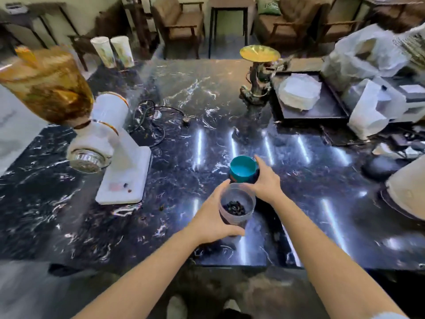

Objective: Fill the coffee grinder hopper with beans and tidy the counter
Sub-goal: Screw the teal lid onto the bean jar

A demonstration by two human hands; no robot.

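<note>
Head view has me looking down over a black marbled tabletop (184,93) with both my bare arms reaching in from the near edge. My left hand (212,215) is wrapped around a clear plastic jar (236,207) that holds a shallow layer of dark coffee beans (235,207), fingers curled round its near side. My right hand (264,180) grips a second, dark container with a teal lid (243,168) just beyond the jar, the thumb and fingers closed around its right side; the two containers sit touching or nearly so, and I cannot tell which. Well to the far left stands the white coffee grinder (115,143), tilted in this wide lens, its amber hopper (48,86) on top and a glass catch cup (86,160) under the spout. A few stray beans lie on the grinder's white base. A black cord (149,118) coils on the tabletop behind it. Two pale cups (112,51) stand at the far edge.
</note>
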